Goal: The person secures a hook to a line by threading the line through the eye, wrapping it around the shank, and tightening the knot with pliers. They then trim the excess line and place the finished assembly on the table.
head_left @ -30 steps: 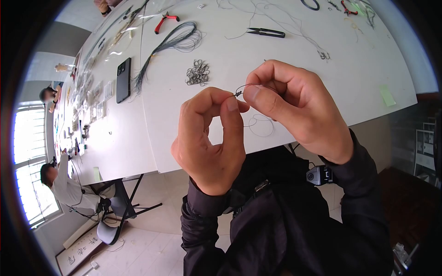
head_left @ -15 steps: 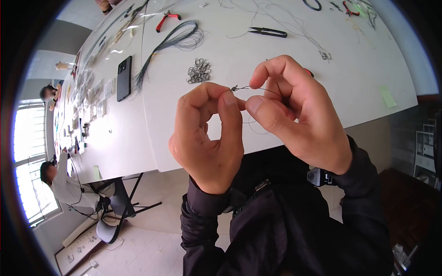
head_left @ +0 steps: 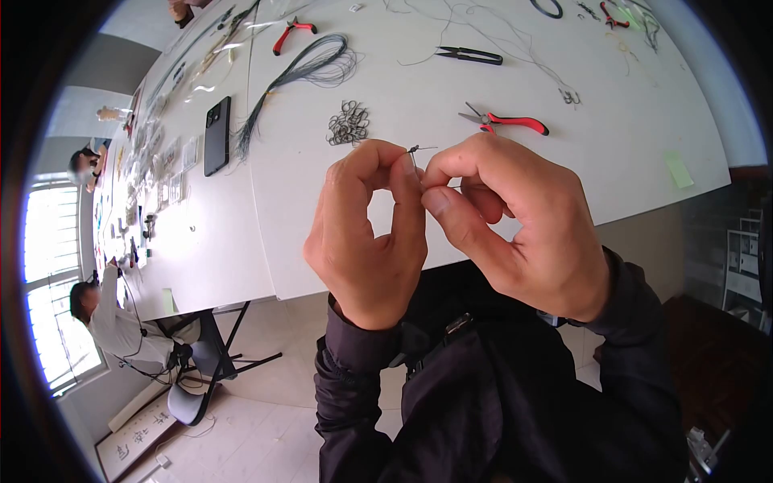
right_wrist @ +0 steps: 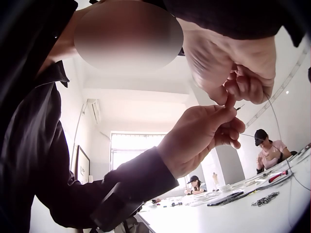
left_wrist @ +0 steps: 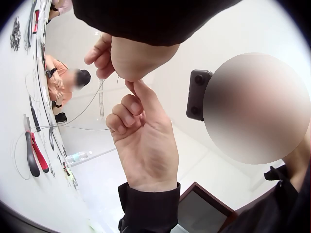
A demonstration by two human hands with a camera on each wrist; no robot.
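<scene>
In the head view the left hand (head_left: 366,233) pinches a small dark knotted piece (head_left: 414,150) between thumb and index finger, its short end sticking up past the fingertips. The right hand (head_left: 515,225) meets it at the fingertips, thumb and index finger pinching a thin line. That line (right_wrist: 278,121) loops away from the hands in the right wrist view. Beyond the hands lie red-handled pliers (head_left: 515,122) with parted jaws. A pile of dark hooks (head_left: 348,122) is on the table just past the left hand. What the right fingertips cover is hidden.
On the white table (head_left: 298,201) are black snips (head_left: 469,55), a bundle of grey line (head_left: 302,68), a phone (head_left: 217,135), a second pair of red pliers (head_left: 293,35) and loose hooks (head_left: 569,97). Another person (head_left: 121,322) sits at the far left.
The right hand has moved down and in against the left fingertips, uncovering the red-handled pliers. The loop stretched between the hands is no longer visible; a short end now points right from the knot.
</scene>
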